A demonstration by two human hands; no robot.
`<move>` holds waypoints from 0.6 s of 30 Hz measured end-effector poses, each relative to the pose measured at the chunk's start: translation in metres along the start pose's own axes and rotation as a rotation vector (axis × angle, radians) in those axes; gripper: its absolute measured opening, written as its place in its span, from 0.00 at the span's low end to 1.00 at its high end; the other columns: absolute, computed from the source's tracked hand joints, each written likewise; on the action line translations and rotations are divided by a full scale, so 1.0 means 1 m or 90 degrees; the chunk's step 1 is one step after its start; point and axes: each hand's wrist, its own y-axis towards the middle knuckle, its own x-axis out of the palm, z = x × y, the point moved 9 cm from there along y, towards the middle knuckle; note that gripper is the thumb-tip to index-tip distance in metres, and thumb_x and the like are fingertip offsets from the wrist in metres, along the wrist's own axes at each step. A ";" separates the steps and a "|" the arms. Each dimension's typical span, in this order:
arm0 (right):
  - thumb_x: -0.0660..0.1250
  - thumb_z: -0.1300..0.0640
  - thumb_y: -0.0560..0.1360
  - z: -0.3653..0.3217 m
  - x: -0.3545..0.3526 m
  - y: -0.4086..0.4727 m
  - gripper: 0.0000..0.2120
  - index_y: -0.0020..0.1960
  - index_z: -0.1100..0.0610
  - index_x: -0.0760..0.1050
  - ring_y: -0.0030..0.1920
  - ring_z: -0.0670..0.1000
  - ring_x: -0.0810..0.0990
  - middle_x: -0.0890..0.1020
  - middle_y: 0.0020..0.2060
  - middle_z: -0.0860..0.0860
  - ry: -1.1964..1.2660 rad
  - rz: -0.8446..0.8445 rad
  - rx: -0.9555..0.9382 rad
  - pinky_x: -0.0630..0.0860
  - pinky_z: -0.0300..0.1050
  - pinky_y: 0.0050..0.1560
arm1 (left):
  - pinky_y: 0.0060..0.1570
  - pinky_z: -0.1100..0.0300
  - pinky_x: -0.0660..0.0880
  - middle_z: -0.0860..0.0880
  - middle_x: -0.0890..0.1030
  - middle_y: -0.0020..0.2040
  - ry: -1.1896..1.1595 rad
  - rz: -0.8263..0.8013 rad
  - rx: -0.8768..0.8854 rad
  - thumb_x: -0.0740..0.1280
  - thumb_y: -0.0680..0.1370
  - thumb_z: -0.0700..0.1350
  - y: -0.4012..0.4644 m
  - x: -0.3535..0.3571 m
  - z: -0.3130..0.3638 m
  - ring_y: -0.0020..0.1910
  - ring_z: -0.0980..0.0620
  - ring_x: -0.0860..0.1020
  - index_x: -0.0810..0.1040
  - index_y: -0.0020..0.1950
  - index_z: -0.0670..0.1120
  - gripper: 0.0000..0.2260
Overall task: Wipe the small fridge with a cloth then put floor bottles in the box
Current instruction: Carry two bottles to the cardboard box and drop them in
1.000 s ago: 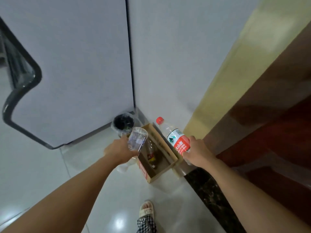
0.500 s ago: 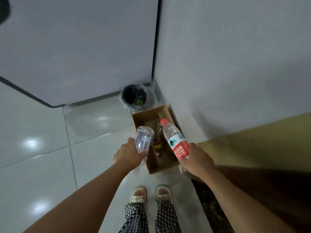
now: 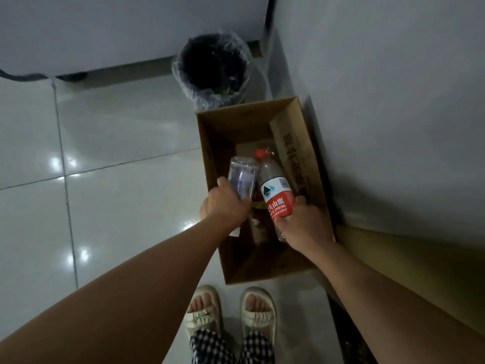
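An open brown cardboard box (image 3: 294, 119) stands on the tiled floor against the wall. My left hand (image 3: 224, 208) grips a clear plastic bottle (image 3: 242, 177), base pointing away, over the box's left side. My right hand (image 3: 305, 225) grips a water bottle with a red label and red cap (image 3: 275, 191), held over the box's middle, cap pointing away. Below them another bottle with a yellow label (image 3: 258, 206) lies inside the box, mostly hidden. The white fridge (image 3: 105, 30) fills the upper left.
A small bin lined with a clear bag (image 3: 214, 67) stands just beyond the box in the corner. A grey wall (image 3: 393, 101) runs along the right, a wooden ledge (image 3: 420, 271) below it. My sandalled feet (image 3: 231, 311) stand just before the box.
The view has tilted down onto the box. Both hands have moved forward and lower, bringing the two bottles over the inside of the box.
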 end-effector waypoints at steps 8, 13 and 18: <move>0.66 0.45 0.75 0.025 0.088 0.069 0.31 0.71 0.57 0.60 0.60 0.58 0.75 0.73 0.63 0.57 0.020 -0.011 0.043 0.73 0.51 0.56 | 0.44 0.53 0.76 0.41 0.75 0.59 -0.013 0.026 -0.048 0.68 0.74 0.52 0.067 0.082 -0.026 0.53 0.40 0.78 0.62 0.66 0.44 0.26; 0.68 0.47 0.75 0.037 0.116 0.084 0.34 0.73 0.57 0.56 0.64 0.59 0.72 0.70 0.65 0.59 0.069 -0.027 0.044 0.73 0.57 0.61 | 0.45 0.52 0.74 0.40 0.75 0.59 -0.025 0.014 -0.070 0.69 0.74 0.51 0.083 0.112 -0.037 0.55 0.41 0.77 0.61 0.66 0.42 0.27; 0.68 0.45 0.74 0.042 0.133 0.086 0.36 0.73 0.57 0.54 0.63 0.59 0.72 0.69 0.65 0.58 0.061 -0.045 0.046 0.73 0.54 0.59 | 0.42 0.54 0.68 0.40 0.75 0.59 -0.022 0.017 -0.088 0.68 0.75 0.50 0.087 0.121 -0.040 0.56 0.40 0.76 0.61 0.66 0.42 0.25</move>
